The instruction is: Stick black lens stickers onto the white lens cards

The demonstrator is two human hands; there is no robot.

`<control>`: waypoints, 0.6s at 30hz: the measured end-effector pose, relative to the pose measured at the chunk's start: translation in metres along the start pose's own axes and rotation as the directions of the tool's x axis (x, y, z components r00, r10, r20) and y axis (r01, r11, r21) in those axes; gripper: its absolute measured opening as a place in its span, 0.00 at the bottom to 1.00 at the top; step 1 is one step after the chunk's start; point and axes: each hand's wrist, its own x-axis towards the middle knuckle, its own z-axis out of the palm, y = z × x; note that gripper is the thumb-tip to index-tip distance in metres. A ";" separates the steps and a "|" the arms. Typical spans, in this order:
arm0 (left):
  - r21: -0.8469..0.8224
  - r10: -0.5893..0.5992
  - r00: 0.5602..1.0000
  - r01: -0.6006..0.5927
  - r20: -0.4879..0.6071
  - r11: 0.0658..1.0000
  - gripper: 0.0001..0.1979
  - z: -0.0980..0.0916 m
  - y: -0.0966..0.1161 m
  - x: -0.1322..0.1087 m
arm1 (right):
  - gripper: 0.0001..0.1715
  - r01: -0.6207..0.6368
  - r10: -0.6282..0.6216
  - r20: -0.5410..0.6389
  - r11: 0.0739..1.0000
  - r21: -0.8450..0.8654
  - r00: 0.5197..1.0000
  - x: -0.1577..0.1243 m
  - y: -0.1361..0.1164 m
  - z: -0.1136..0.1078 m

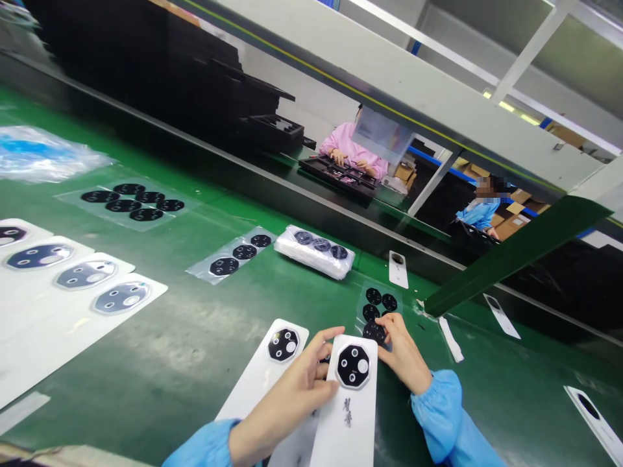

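Observation:
My left hand is closed around a white phone back panel, thumb on its left edge. Near its top the panel carries a black octagonal camera plate with several ringed holes and a white circle. My right hand has its fingertips at the right edge of a black octagonal camera sticker, the nearest one on a clear sheet. Its thumb comes down close to the panel's top right corner. Another white back panel with a similar plate lies left of my left hand, partly hidden by it.
White panels with greyish camera plates overlap at the left. Further back lie clear sheets of black stickers, a plastic-wrapped stack and a plastic bag. A green slanted post stands at right. Two people sit beyond the bench.

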 end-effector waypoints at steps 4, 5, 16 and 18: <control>-0.004 0.004 1.000 -0.004 0.012 1.000 0.33 0.002 0.001 0.000 | 0.22 0.046 -0.045 -0.025 0.999 0.017 0.999 -0.002 0.005 0.001; -0.004 0.004 1.000 -0.004 0.013 1.000 0.33 0.002 0.000 0.000 | 0.22 0.051 -0.050 -0.032 0.999 0.019 0.998 -0.002 0.005 0.001; -0.030 -0.030 1.000 0.030 -0.007 0.999 0.34 -0.001 0.004 0.001 | 0.22 0.026 -0.024 -0.037 0.999 0.044 0.999 -0.004 0.003 -0.002; -0.036 -0.027 1.000 0.026 -0.001 0.999 0.34 -0.003 0.003 0.001 | 0.22 0.021 -0.019 -0.031 0.998 0.051 0.999 -0.004 0.002 -0.003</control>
